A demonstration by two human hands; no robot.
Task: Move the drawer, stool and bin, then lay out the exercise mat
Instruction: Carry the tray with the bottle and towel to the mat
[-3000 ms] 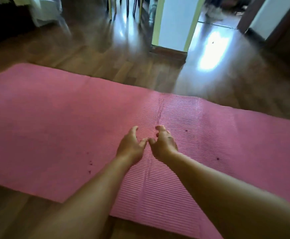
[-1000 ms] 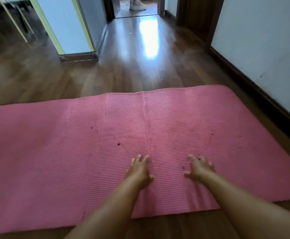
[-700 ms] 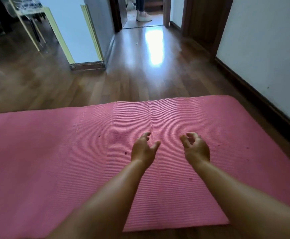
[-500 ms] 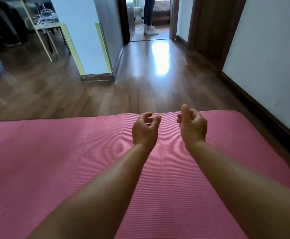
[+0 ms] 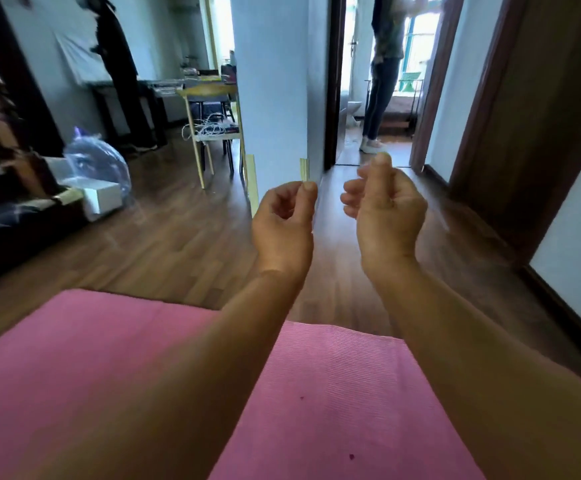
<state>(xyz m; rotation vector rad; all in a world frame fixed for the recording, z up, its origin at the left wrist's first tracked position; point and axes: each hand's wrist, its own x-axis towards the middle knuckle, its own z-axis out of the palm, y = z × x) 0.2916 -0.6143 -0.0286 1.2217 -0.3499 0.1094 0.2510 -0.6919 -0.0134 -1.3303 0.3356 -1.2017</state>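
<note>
Both hands have lifted clear of the exercise mat [image 5: 334,393]: the left hand [image 5: 284,221] and right hand [image 5: 384,211] now hang in the air with fingers loosely curled, holding nothing. A second ago they pressed its ribbed surface flat. It lies spread on the wooden floor [image 5: 178,251] below, so the laying-out looks finished

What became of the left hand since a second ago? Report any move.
Yes. The left hand has lifted off the pink exercise mat and now hangs above the wooden floor, holding nothing.
</note>
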